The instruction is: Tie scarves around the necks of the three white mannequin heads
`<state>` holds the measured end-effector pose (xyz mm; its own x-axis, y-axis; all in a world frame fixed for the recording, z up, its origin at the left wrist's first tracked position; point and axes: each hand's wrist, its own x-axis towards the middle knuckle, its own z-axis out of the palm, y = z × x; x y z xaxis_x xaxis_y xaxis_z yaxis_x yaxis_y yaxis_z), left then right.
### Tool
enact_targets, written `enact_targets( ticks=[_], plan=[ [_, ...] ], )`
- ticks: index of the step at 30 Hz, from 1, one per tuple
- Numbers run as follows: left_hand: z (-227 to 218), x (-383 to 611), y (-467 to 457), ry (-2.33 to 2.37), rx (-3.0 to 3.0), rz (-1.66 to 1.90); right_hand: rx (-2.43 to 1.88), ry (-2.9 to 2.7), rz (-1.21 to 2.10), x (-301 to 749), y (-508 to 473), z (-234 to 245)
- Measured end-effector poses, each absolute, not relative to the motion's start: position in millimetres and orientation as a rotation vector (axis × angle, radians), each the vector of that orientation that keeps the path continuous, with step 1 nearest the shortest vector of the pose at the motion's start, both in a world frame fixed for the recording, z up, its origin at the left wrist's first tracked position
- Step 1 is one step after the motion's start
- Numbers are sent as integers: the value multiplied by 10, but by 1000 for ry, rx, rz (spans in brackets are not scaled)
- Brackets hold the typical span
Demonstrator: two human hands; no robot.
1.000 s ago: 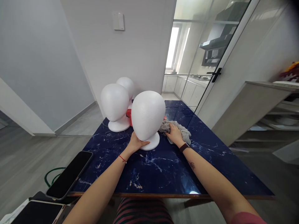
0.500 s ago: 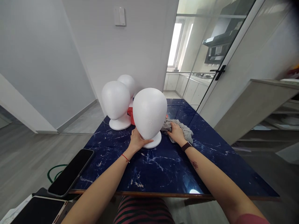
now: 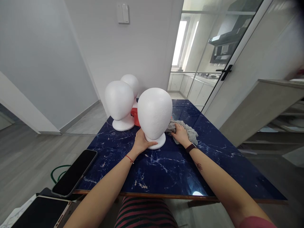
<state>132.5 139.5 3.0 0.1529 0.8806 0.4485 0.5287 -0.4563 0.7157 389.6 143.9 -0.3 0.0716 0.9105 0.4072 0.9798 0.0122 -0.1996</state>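
Note:
A white foam mannequin head (image 3: 155, 112) stands upright on its round base on the dark blue marbled table (image 3: 163, 171). My left hand (image 3: 142, 141) grips that base from the left, its thumb lying over the rim and the other fingers partly hidden behind the neck. To the right, my right hand (image 3: 180, 135) is closed on a crumpled grey cloth (image 3: 190, 133), which rests on the tabletop; its fingertips sink into the folds. Something red (image 3: 136, 116) lies behind the nearest head, mostly covered by it.
Two more white foam heads stand at the back left, one in front (image 3: 119, 101) and one behind it (image 3: 131, 84). A black phone (image 3: 74, 172) and a tablet (image 3: 40, 212) are at the lower left, by the table edge. A wall and a glass door (image 3: 201, 47) lie beyond.
The view has shifted slightly, so everything sits a little further right and higher. Both hands keep their places on the foam head's base and the grey cloth.

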Motion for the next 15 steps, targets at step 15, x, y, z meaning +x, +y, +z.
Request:
enact_targets(
  ticks=[15],
  plan=[
    [79, 1477, 1404, 1320, 2142, 1174, -1962, -1875, -206, 3866, 1453, 4]
  ],
)
